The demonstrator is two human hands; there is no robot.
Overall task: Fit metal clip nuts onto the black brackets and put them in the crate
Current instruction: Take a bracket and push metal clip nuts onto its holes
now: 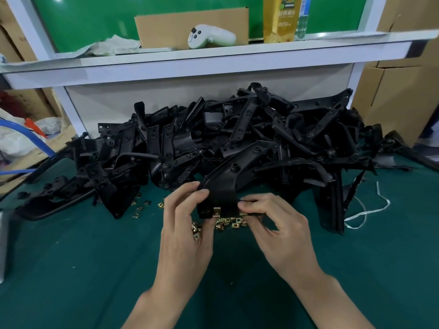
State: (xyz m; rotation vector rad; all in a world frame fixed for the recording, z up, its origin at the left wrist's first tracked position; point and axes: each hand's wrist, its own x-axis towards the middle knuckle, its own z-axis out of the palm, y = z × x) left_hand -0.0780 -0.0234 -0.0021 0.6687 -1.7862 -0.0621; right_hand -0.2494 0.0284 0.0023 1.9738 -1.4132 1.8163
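Hands up front: left hand [187, 224] grips the bracket [223, 184] by its left edge, and right hand [278, 229] pinches its lower right corner, both just above the mat [71, 269]. Green mat has open room near side & left. Far side is blocked by the big pile [237, 134] of brackets under the white shelf [213, 58]. Bracket is black & curved, w/ a round boss up top & one brass nut [216, 211] on its bottom edge. Loose nuts [231, 222] lie under the hands, white cord [370, 210] at right.

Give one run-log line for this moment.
left hand: holds black plastic bracket | right hand: pinches its lower edge | gold metal clip nut: on that edge | crate: unseen
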